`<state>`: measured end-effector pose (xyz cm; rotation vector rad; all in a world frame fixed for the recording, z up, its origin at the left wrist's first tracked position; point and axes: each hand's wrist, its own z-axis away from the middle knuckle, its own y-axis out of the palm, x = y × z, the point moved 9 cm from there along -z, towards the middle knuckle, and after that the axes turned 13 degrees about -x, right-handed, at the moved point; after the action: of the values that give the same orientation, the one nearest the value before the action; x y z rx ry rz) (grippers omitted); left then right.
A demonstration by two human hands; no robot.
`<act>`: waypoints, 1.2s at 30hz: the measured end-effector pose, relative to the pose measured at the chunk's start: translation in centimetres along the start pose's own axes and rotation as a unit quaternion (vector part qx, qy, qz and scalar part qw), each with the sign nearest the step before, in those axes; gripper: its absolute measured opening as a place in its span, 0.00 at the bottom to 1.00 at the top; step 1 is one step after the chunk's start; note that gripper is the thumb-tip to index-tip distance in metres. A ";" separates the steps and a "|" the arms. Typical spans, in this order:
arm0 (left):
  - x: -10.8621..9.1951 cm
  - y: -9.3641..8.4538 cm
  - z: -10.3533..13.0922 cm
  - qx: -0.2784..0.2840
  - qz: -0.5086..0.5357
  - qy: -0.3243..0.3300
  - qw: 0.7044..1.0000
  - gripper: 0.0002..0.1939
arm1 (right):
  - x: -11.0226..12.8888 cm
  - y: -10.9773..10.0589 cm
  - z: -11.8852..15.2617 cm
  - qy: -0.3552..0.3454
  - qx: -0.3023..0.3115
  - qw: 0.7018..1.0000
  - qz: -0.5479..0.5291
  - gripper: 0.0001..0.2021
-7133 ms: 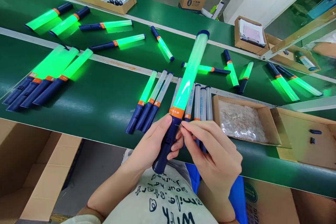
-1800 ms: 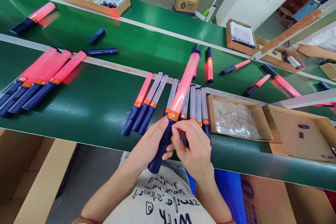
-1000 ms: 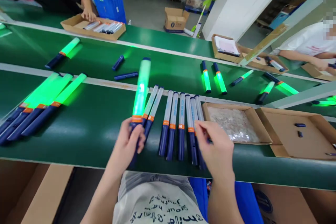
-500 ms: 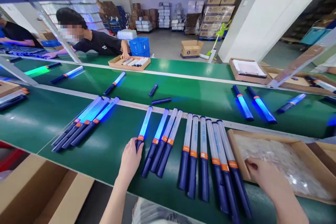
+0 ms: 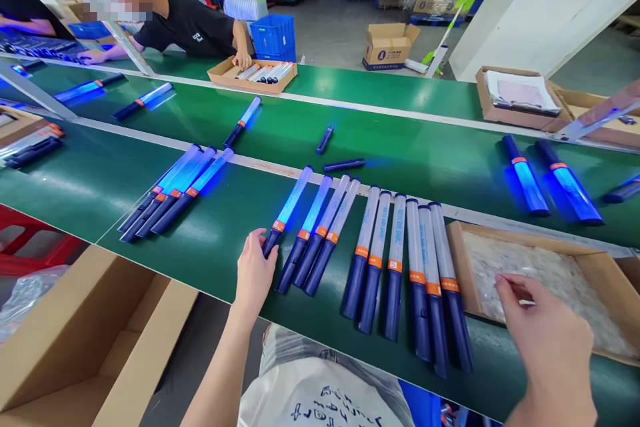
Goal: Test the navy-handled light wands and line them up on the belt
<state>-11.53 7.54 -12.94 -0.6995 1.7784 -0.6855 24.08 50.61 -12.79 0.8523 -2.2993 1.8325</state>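
My left hand point(image 5: 257, 267) is wrapped round the dark handle of a blue-lit stick point(image 5: 291, 203) on the green table. Right of it lie several more sticks with dark handles and orange bands, some lit blue point(image 5: 314, 213), others unlit point(image 5: 397, 240). My right hand point(image 5: 537, 310) is over a cardboard tray point(image 5: 457, 260) of small clear plastic pieces point(image 5: 535, 280), thumb and forefinger pinched together; what they hold, if anything, is too small to tell. Another group of lit sticks point(image 5: 185, 180) lies to the left.
Beyond a white rail, a green belt point(image 5: 425, 153) carries scattered sticks. A person point(image 5: 190, 27) across it reaches into a tray of sticks point(image 5: 253, 87). Below the near edge at left stands an open cardboard box point(image 5: 65, 320). Metal posts cross the view at left and right.
The camera view has tilted down. My right hand has moved from the tray's left edge to above the plastic pieces. My left hand still holds the stick, which now leans more to the right.
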 end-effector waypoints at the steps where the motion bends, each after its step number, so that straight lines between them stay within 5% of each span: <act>1: 0.0 -0.1 0.1 -0.002 0.000 0.002 1.000 0.18 | 0.1 -0.1 0.1 0.004 0.004 1.000 -0.004 0.13; 23: 0.0 -0.5 0.4 -0.009 0.098 -0.039 0.994 0.19 | 1.3 -0.9 0.6 -0.012 0.015 1.000 -0.017 0.08; 31: 0.1 1.5 0.3 0.109 0.233 -0.140 0.956 0.32 | 1.0 -1.5 1.1 -0.047 -0.032 0.998 -0.011 0.14; 36: 0.7 1.5 -0.6 0.080 0.175 -0.121 0.974 0.29 | 3.1 -3.4 1.9 -0.038 -0.080 0.992 -0.090 0.16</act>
<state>-12.45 8.12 -14.28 -0.3311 1.5482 -0.4747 23.54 47.25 -9.10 1.0798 -2.2901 1.5463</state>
